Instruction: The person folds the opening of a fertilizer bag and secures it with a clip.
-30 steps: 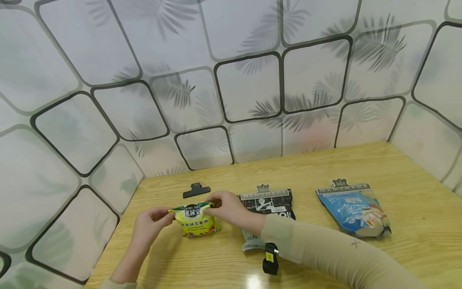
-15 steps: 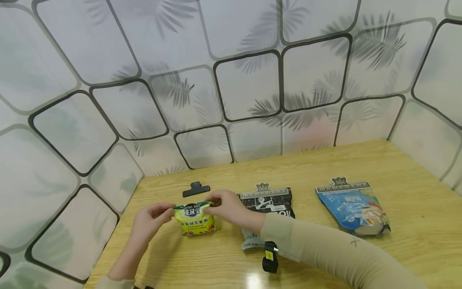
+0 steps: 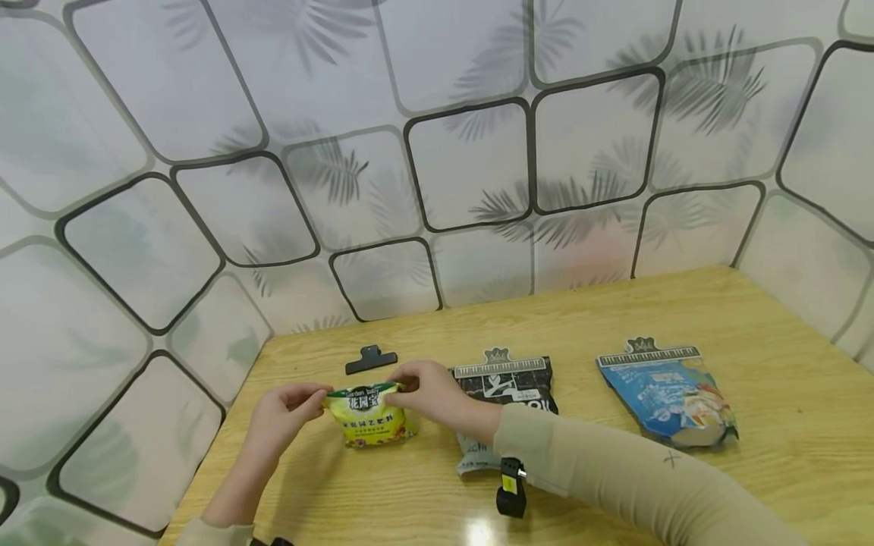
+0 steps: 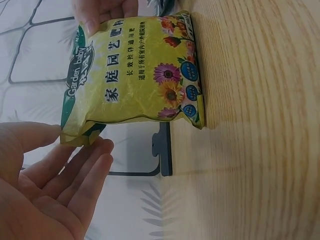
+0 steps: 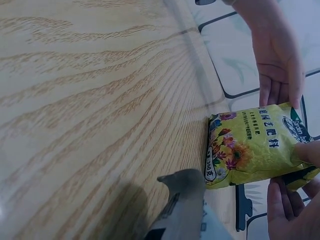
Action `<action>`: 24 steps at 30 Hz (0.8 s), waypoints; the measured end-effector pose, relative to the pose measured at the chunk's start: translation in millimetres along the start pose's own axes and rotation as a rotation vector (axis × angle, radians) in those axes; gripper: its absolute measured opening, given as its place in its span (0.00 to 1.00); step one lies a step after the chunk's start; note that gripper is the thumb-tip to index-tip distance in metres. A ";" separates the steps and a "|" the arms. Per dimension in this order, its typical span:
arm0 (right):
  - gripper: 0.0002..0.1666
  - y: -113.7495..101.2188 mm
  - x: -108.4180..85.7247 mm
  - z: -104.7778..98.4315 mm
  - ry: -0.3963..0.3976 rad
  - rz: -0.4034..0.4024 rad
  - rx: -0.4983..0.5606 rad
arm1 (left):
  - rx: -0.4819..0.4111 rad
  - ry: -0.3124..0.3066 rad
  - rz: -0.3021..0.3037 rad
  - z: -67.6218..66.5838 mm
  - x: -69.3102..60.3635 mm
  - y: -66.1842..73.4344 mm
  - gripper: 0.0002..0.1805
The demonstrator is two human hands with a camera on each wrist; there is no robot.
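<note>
A yellow bag of plant fertilizer point(image 3: 372, 425) with a green top edge and printed flowers stands upright on the table, left of centre. My left hand point(image 3: 280, 417) pinches its upper left corner between thumb and fingers. At the upper right corner, my right hand point(image 3: 437, 398) grips the bag with the thumb on its front. In the left wrist view, the left thumb and fingertips meet at the corner of the fertilizer bag point(image 4: 135, 75). The right wrist view has both hands on the bag point(image 5: 250, 145) from its other side. Behind it lies a black bag clip point(image 3: 371, 359).
A black-and-grey bag point(image 3: 478, 453) with a piano-key clip point(image 3: 501, 367) lies under my right forearm. Farther right is a blue bag point(image 3: 672, 402) with a similar clip point(image 3: 645, 350). Patterned fabric walls point(image 3: 478, 174) border the wooden table point(image 3: 785, 425).
My left hand has shifted slightly up and the bag's upper left corner has moved a little inward. The right hand keeps its place on the bag.
</note>
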State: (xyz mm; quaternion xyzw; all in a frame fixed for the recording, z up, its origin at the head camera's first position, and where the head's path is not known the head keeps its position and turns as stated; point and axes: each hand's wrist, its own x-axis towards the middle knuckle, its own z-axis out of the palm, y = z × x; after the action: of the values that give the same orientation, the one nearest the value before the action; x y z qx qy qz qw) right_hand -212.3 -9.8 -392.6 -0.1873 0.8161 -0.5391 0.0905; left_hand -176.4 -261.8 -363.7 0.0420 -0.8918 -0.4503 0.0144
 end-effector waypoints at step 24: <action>0.14 -6.3 10.9 -10.2 -0.095 0.015 -0.074 | 0.064 0.011 0.012 6.7 -0.4 -8.2 0.12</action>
State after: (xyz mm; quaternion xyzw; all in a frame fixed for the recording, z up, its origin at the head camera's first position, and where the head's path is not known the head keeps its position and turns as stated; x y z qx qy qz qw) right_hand -224.5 -7.7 -382.1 -0.2096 0.8316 -0.4986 0.1261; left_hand -175.9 -261.2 -374.3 0.0396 -0.9058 -0.4214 0.0204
